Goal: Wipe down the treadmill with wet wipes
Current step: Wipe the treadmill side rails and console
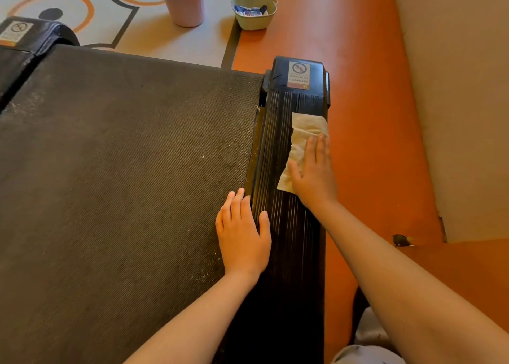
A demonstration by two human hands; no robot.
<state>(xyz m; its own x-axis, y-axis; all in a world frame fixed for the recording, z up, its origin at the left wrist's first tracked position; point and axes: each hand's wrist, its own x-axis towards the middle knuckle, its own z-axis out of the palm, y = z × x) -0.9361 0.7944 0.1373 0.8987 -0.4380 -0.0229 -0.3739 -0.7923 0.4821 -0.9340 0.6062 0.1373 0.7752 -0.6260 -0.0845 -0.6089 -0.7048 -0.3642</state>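
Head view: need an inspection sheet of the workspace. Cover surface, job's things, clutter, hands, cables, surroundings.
Surface: treadmill belt dark, with pale specks along its right edge; black ribbed side rail beside it.
Job's things: wet wipe spread on the side rail near its far end.
Clutter: green bowl holding a blue packet; pink bin with a black liner; small dark object at the foot of the wall.
Hands: right hand flat, pressing the wet wipe; left hand flat across the belt edge and rail.
Cables: nothing seen.
Surroundings: orange floor, patterned mat, beige wall.
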